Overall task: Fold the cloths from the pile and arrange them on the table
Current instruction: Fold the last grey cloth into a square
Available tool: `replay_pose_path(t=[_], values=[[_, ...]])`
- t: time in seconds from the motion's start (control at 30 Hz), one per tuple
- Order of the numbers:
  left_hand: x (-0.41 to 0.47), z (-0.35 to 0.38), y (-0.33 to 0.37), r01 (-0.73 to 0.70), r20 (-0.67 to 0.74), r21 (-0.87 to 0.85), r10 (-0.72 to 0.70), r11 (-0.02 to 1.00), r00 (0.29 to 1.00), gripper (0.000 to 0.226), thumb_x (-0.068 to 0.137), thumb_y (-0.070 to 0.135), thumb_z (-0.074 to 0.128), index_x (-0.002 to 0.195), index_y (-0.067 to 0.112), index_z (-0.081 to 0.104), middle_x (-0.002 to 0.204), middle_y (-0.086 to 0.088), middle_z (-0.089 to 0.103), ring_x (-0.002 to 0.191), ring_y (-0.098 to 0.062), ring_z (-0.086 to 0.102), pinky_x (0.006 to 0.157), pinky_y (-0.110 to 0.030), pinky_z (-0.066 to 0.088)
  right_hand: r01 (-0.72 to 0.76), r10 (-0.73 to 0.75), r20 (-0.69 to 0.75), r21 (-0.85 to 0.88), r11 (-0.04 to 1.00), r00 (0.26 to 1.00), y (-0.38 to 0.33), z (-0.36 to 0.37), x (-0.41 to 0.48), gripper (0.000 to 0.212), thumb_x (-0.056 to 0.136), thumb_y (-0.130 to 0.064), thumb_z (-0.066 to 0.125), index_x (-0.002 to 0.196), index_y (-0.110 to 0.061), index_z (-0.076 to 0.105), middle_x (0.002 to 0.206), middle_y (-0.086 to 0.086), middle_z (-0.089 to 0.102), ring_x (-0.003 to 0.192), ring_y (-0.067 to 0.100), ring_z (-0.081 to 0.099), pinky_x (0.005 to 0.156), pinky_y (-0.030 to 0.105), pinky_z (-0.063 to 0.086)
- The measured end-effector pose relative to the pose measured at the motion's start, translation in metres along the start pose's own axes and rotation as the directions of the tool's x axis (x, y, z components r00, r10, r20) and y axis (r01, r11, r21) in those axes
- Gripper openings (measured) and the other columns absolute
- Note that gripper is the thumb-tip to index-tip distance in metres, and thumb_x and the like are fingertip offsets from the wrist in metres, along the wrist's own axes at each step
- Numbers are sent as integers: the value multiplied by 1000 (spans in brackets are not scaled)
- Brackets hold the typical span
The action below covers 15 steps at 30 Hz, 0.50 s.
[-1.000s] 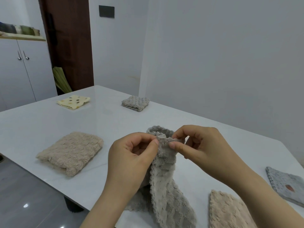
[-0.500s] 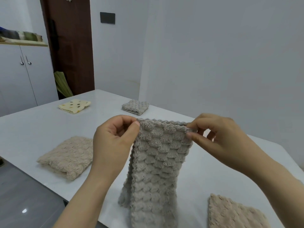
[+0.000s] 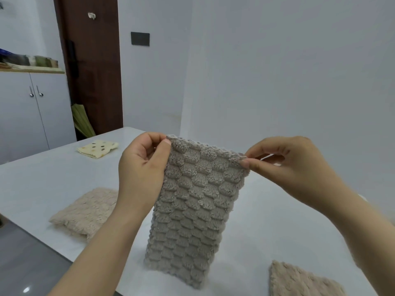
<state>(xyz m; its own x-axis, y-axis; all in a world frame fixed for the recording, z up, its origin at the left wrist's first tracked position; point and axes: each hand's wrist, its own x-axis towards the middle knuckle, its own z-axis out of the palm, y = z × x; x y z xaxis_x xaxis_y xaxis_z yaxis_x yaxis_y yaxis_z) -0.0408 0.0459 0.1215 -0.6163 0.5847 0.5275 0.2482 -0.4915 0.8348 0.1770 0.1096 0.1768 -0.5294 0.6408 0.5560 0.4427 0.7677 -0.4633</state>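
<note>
Left grip [image 3: 143, 167] and right grip [image 3: 288, 167] each pinch a top corner of the grey plush cloth [image 3: 192, 210]. They've spread apart and lifted, so it now hangs flat over the surface [image 3: 42, 178]. Looks ready for folding, with a folded beige cloth [image 3: 85, 210] lying nearby.

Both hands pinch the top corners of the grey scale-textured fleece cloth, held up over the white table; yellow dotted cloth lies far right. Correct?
One error: the yellow dotted cloth lies far left on the white table, as the head view shows. The left hand and right hand do each pinch a top corner of the grey scale-textured fleece cloth, held up over the table.
</note>
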Motion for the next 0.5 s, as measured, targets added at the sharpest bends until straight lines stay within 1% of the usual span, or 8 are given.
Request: replay_pose_path(t=[0.1,0.2,0.23,0.27,0.3,0.33,0.43,0.5], values=[[0,0,2,-19,6,-2,19,1000,1000,13,94,16,53,88,14,64,68,11,59,61,-2,50,61,-21,43,-31,37,-48,126,991,998,-4,3,-1,7,74,-19,79,73,-21,73,67,-7,72,60,3,65,58,11,47],[-2,0,6,-75,-4,13,75,997,997,12,95,17,52,91,18,63,81,2,64,73,-7,58,69,-26,49,-60,76,-55,257,965,996,-5,3,-2,16,76,-14,78,89,-21,71,71,2,71,63,11,64,61,18,51],[-3,0,7,-101,-9,25,101,995,995,11,95,18,52,90,19,62,80,-1,64,72,-9,57,67,-27,48,-71,83,-37,259,963,996,-6,4,-3,17,78,-15,77,92,-22,72,71,2,70,63,12,63,62,20,50],[-3,1,9,-128,-12,40,128,991,992,11,95,18,52,90,20,61,78,-5,63,69,-12,55,64,-27,47,-80,86,-16,243,967,996,-6,4,-4,13,79,-16,76,90,-23,73,69,0,70,62,12,61,60,22,49],[-2,1,10,-153,-14,60,155,986,988,11,95,18,53,89,21,61,77,-8,63,67,-14,53,60,-26,46,-88,89,5,220,972,996,-5,5,-5,6,80,-18,75,84,-23,75,66,-3,69,60,10,59,58,23,47],[-2,1,11,-177,-18,83,179,981,984,11,95,18,54,88,22,61,76,-8,63,67,-14,53,59,-23,45,-98,96,20,205,974,995,-5,5,-6,4,80,-20,75,78,-22,74,62,-6,68,57,8,57,55,21,45],[-1,1,12,-210,-33,128,215,969,976,9,93,18,58,88,22,64,78,5,65,70,0,57,63,-9,44,-135,131,36,173,976,991,-3,5,-8,11,76,-27,78,69,-20,72,62,-3,68,54,5,52,52,14,40],[-4,1,12,-211,-18,130,215,969,976,9,91,18,59,87,22,66,78,8,66,71,1,58,64,-8,45,-174,161,96,142,975,982,-2,4,-11,16,72,-36,78,71,-22,71,68,-4,70,57,3,57,54,11,43]])
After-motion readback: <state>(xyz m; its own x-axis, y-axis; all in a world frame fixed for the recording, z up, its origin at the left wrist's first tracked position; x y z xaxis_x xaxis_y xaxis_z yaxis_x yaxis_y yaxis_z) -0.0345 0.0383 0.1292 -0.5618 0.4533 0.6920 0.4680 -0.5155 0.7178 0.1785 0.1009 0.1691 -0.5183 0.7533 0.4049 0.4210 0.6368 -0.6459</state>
